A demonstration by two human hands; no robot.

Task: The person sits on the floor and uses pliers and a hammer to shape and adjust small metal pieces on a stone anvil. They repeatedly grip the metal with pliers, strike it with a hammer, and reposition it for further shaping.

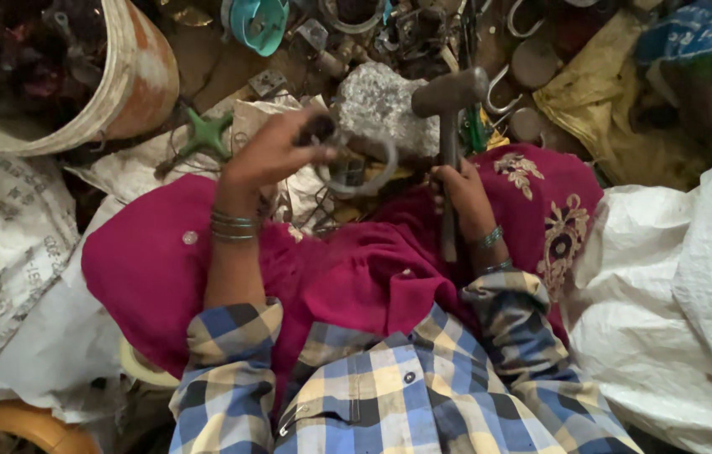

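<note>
My left hand (276, 151) grips a small dark metal part with a grey ring or loop (366, 168) hanging from it, held just in front of a rough grey stone (377, 101). My right hand (461, 195) is closed around the handle of a hammer (450, 94), whose heavy head points up beside the stone. Both wrists wear bangles, and the sleeves are blue and yellow checked. A magenta cloth (347, 269) with gold embroidery covers my lap beneath both hands.
Scrap metal pieces, hooks and discs (423, 34) lie piled beyond the stone. A worn white bucket (133, 80) stands at upper left, a green cross-shaped fitting (207, 133) beside it. White woven sacks (684, 286) lie right and left (2, 235). A yellow cloth (600, 101) lies at upper right.
</note>
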